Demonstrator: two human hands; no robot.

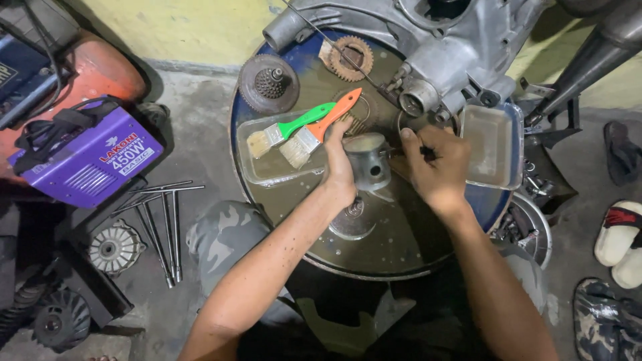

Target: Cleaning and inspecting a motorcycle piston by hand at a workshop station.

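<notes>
My left hand [339, 167] grips a grey metal piston [368, 162] and holds it upright over the top of a blue drum [374, 257]. My right hand [435, 164] is closed on a small dark tool [428, 154] pressed against the piston's right side. Just left of the piston, a clear plastic tray [267, 170] holds two paintbrushes, one with a green handle [287, 127] and one with an orange handle [321, 127]. A large aluminium engine casing [435, 40] lies at the drum's far edge.
A second clear tray [491, 144] sits at the drum's right. A clutch gear [269, 83] and a friction disc [351, 59] lie at the back. On the floor left are a purple welding machine [87, 160], T-handle wrenches [160, 224] and a round finned part [115, 249]. Sandals [618, 234] lie right.
</notes>
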